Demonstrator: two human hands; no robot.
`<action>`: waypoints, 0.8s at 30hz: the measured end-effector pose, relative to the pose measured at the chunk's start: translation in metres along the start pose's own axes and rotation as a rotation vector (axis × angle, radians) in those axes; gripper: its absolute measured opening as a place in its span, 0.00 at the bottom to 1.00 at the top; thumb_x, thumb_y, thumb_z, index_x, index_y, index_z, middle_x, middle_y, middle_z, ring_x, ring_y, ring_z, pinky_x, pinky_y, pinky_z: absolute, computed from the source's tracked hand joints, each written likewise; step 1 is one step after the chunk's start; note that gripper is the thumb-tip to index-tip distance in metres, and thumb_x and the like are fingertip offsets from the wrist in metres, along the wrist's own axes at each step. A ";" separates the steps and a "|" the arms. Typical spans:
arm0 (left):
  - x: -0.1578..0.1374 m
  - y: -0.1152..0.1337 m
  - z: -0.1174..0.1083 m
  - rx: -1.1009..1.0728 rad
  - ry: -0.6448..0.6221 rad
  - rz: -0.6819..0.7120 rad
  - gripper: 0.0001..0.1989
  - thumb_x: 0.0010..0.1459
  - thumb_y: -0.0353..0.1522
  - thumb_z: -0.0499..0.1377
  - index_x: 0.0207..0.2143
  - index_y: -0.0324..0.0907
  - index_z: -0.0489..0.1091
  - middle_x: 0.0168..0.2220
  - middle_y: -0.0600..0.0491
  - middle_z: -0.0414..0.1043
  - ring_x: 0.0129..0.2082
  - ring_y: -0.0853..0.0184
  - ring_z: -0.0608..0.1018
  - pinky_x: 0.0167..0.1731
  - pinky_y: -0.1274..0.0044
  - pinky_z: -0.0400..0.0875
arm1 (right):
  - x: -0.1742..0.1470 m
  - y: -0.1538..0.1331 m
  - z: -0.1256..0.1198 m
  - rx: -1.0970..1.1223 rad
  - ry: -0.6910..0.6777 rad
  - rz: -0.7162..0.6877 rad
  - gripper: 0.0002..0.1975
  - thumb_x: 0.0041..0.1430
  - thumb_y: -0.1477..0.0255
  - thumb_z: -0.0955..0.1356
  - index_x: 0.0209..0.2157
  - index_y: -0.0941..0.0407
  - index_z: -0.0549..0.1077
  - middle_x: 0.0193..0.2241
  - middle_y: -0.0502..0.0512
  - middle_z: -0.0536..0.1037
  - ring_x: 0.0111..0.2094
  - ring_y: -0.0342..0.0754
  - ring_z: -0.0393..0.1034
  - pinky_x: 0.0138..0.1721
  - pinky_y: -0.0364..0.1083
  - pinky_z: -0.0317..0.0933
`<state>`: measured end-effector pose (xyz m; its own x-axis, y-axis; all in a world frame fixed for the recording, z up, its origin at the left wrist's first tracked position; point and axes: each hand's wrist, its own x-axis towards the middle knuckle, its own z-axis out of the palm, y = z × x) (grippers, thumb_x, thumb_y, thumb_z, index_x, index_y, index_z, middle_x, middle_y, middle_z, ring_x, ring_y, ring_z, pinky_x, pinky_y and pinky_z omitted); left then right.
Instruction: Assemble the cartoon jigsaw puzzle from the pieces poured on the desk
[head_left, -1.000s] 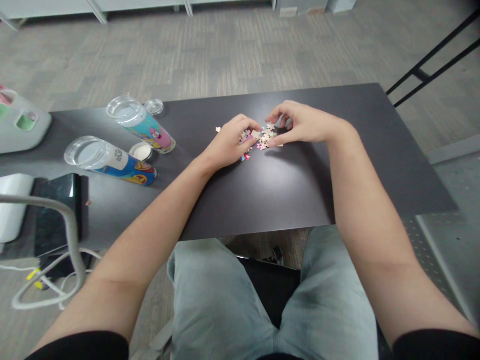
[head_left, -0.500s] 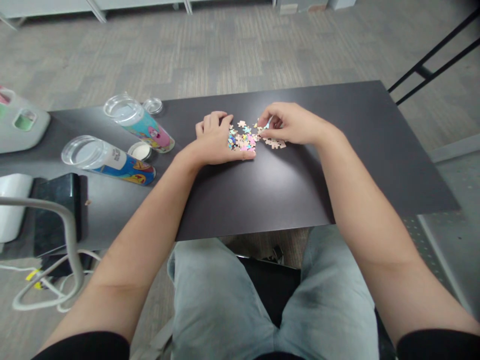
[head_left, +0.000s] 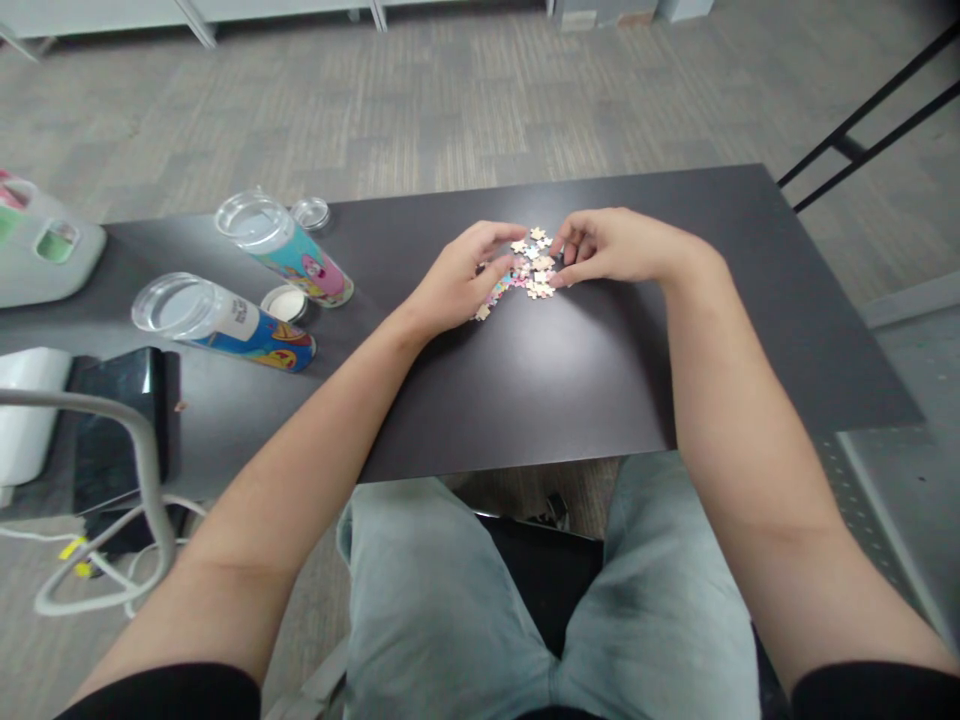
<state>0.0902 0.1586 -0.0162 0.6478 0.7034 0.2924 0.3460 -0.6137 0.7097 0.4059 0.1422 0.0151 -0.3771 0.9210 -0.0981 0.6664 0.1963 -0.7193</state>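
A small heap of jigsaw puzzle pieces (head_left: 534,265), some coloured and some plain tan, lies on the dark table (head_left: 517,390). On the heap's left side rests my left hand (head_left: 466,275), its fingers apart and covering part of the pieces. At the right edge of the heap is my right hand (head_left: 600,248), thumb and fingers spread, with the fingertips touching or very close to the outer pieces. I see no piece held in either hand.
Two clear-topped cylindrical containers, one pink and teal (head_left: 289,245) and one blue (head_left: 225,322), lie to the left beside two round lids (head_left: 285,303). Farther left are a white jug (head_left: 45,245), a black box (head_left: 120,425) and a thick grey cable (head_left: 146,470).
My left hand has shifted right and drawn its fingers in around the pieces. My right hand has moved slightly right and opened. The pieces are bunched closer together, farther right.
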 end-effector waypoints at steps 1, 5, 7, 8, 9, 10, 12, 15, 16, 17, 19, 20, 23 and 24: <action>0.000 -0.001 -0.003 -0.015 0.045 -0.027 0.29 0.85 0.46 0.54 0.78 0.46 0.77 0.78 0.37 0.82 0.78 0.50 0.84 0.82 0.54 0.78 | 0.002 -0.003 0.003 0.012 -0.001 -0.020 0.44 0.44 0.26 0.89 0.48 0.44 0.90 0.40 0.55 0.91 0.44 0.63 0.84 0.49 0.61 0.81; -0.003 -0.010 -0.024 0.140 0.070 -0.100 0.50 0.79 0.69 0.61 0.87 0.48 0.69 0.89 0.34 0.69 0.93 0.37 0.65 0.92 0.43 0.58 | 0.006 -0.007 0.008 0.017 0.111 -0.067 0.46 0.53 0.22 0.83 0.55 0.45 0.91 0.49 0.57 0.93 0.50 0.66 0.86 0.56 0.63 0.83; -0.007 -0.015 -0.032 0.249 -0.062 -0.126 0.74 0.61 0.78 0.72 0.92 0.44 0.60 0.94 0.27 0.56 0.97 0.25 0.51 0.94 0.36 0.48 | 0.008 -0.003 0.007 -0.012 0.240 -0.088 0.50 0.63 0.19 0.77 0.62 0.47 0.90 0.60 0.63 0.93 0.57 0.70 0.87 0.64 0.67 0.82; -0.009 -0.016 -0.032 0.288 -0.133 -0.138 0.83 0.53 0.80 0.75 0.94 0.41 0.56 0.95 0.23 0.51 0.97 0.21 0.46 0.94 0.35 0.45 | 0.009 0.000 0.008 -0.038 0.288 -0.098 0.52 0.67 0.18 0.74 0.66 0.47 0.89 0.66 0.66 0.91 0.62 0.74 0.86 0.70 0.70 0.79; -0.011 -0.017 -0.031 0.315 -0.192 -0.146 0.88 0.49 0.81 0.76 0.94 0.39 0.53 0.95 0.21 0.47 0.97 0.19 0.44 0.94 0.35 0.44 | 0.010 0.003 0.009 -0.072 0.312 -0.105 0.53 0.70 0.18 0.70 0.70 0.47 0.88 0.72 0.68 0.89 0.69 0.78 0.84 0.75 0.74 0.76; -0.012 -0.017 -0.029 0.332 -0.231 -0.149 0.90 0.48 0.80 0.77 0.95 0.37 0.51 0.95 0.19 0.46 0.97 0.19 0.44 0.94 0.37 0.44 | 0.012 0.006 0.011 -0.108 0.309 -0.106 0.55 0.72 0.17 0.67 0.74 0.46 0.86 0.76 0.69 0.86 0.75 0.81 0.81 0.81 0.78 0.70; -0.013 -0.015 -0.020 0.347 -0.248 -0.143 0.86 0.54 0.77 0.76 0.95 0.35 0.50 0.95 0.20 0.46 0.97 0.23 0.47 0.95 0.41 0.43 | 0.017 0.009 0.017 -0.158 0.243 -0.103 0.59 0.73 0.16 0.61 0.79 0.45 0.83 0.82 0.69 0.82 0.85 0.84 0.71 0.88 0.83 0.59; -0.009 -0.013 -0.006 0.334 -0.196 -0.119 0.68 0.72 0.67 0.69 0.94 0.33 0.53 0.95 0.23 0.51 0.97 0.30 0.51 0.96 0.43 0.42 | 0.021 0.005 0.028 -0.128 0.090 -0.107 0.65 0.71 0.13 0.57 0.85 0.45 0.79 0.90 0.65 0.73 0.93 0.78 0.60 0.95 0.77 0.49; -0.007 -0.015 -0.002 0.319 -0.175 -0.111 0.62 0.75 0.63 0.66 0.93 0.32 0.54 0.95 0.23 0.53 0.97 0.32 0.54 0.96 0.44 0.43 | 0.021 0.001 0.031 -0.086 0.045 -0.107 0.66 0.71 0.13 0.57 0.87 0.43 0.77 0.92 0.61 0.71 0.94 0.75 0.58 0.96 0.73 0.49; -0.005 -0.017 0.001 0.297 -0.152 -0.102 0.58 0.78 0.59 0.64 0.93 0.33 0.55 0.94 0.24 0.56 0.96 0.34 0.57 0.96 0.45 0.45 | 0.021 -0.004 0.033 -0.037 0.008 -0.108 0.66 0.70 0.12 0.58 0.88 0.41 0.76 0.93 0.56 0.69 0.95 0.73 0.57 0.97 0.70 0.49; -0.001 -0.023 0.005 0.228 -0.097 -0.086 0.51 0.81 0.56 0.61 0.92 0.34 0.57 0.93 0.25 0.60 0.95 0.39 0.62 0.96 0.47 0.51 | 0.019 -0.013 0.035 0.052 -0.031 -0.115 0.64 0.70 0.12 0.59 0.89 0.37 0.73 0.93 0.49 0.70 0.95 0.69 0.59 0.96 0.67 0.54; 0.001 -0.026 0.006 0.177 -0.060 -0.084 0.49 0.82 0.55 0.59 0.91 0.35 0.58 0.93 0.26 0.61 0.95 0.41 0.64 0.95 0.48 0.53 | 0.018 -0.017 0.036 0.083 -0.033 -0.124 0.64 0.71 0.12 0.58 0.90 0.36 0.73 0.92 0.48 0.71 0.94 0.69 0.61 0.95 0.67 0.57; 0.007 -0.031 0.011 -0.019 0.050 -0.125 0.42 0.86 0.56 0.53 0.89 0.43 0.60 0.93 0.33 0.62 0.94 0.45 0.65 0.93 0.48 0.60 | 0.016 -0.018 0.033 0.112 -0.019 -0.157 0.67 0.70 0.12 0.59 0.92 0.39 0.69 0.93 0.53 0.69 0.94 0.73 0.60 0.94 0.70 0.58; 0.008 -0.030 0.013 -0.085 0.074 -0.153 0.41 0.87 0.58 0.51 0.89 0.46 0.61 0.93 0.36 0.62 0.94 0.46 0.65 0.93 0.47 0.62 | 0.016 -0.015 0.031 0.090 -0.019 -0.172 0.71 0.66 0.11 0.63 0.93 0.42 0.66 0.94 0.56 0.66 0.95 0.76 0.57 0.95 0.73 0.55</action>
<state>0.0937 0.1785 -0.0431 0.5389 0.8129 0.2209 0.3762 -0.4669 0.8003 0.3702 0.1435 0.0026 -0.4930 0.8698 0.0199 0.5310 0.3189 -0.7851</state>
